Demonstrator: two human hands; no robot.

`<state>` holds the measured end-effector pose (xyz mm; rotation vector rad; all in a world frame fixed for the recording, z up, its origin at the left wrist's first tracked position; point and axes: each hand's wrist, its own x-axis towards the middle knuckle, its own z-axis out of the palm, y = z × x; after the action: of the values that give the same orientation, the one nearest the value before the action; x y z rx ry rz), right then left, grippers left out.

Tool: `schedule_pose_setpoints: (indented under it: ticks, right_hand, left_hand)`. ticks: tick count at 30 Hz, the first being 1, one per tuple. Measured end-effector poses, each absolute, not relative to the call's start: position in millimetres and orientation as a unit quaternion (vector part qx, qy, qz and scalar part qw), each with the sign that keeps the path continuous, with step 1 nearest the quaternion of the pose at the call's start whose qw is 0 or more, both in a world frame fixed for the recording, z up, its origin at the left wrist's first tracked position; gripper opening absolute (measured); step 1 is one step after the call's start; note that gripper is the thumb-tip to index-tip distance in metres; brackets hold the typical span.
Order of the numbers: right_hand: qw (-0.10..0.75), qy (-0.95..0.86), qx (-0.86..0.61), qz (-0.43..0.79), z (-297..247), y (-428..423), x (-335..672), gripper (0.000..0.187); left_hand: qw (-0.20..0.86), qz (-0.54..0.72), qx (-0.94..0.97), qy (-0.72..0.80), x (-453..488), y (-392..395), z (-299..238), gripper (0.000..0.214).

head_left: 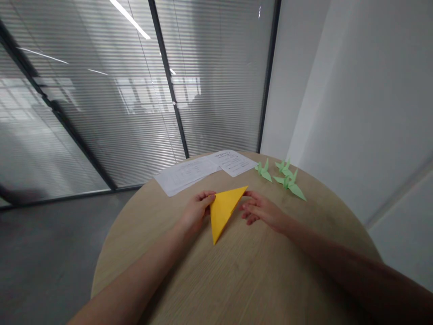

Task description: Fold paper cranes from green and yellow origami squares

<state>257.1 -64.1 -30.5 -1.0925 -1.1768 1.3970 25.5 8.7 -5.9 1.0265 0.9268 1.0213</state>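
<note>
A yellow sheet of origami paper (224,206), folded into a triangle, is held a little above the round table. My left hand (199,208) pinches its left corner, thumb on top and fingers behind. At the paper's right side is my right hand (262,209), its fingers apart and slightly curled. The index fingertip lies close to the upper right corner of the triangle; whether it touches the paper I cannot tell. One point of the triangle hangs down toward me.
Green paper cranes stand at the table's (237,280) far right: one crane (264,171), another crane (284,167) and a nearer crane (290,183). Printed sheets (189,174) lie along the far edge. Behind are a glass partition with blinds (223,90) and a white wall (372,99).
</note>
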Motion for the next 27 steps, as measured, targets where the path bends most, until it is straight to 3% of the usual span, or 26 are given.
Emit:
schedule_pose_setpoints:
  ticks: [5, 14, 27]
  right_hand:
    - [0.475, -0.515, -0.378, 0.605, -32.7, -71.5, 244.0, 0.068]
    - [0.453, -0.551, -0.393, 0.58, -31.7, -72.2, 242.0, 0.042]
    - [0.474, -0.52, -0.415, 0.577, -29.0, -72.3, 238.5, 0.038]
  left_hand:
    - [0.668, 0.482, 0.432, 0.367, 28.3, 4.8, -4.0, 0.023]
    - [0.678, 0.462, 0.409, 0.4, 31.8, -4.0, -1.8, 0.021]
    - [0.687, 0.442, 0.428, 0.388, 33.7, -4.7, -6.1, 0.026]
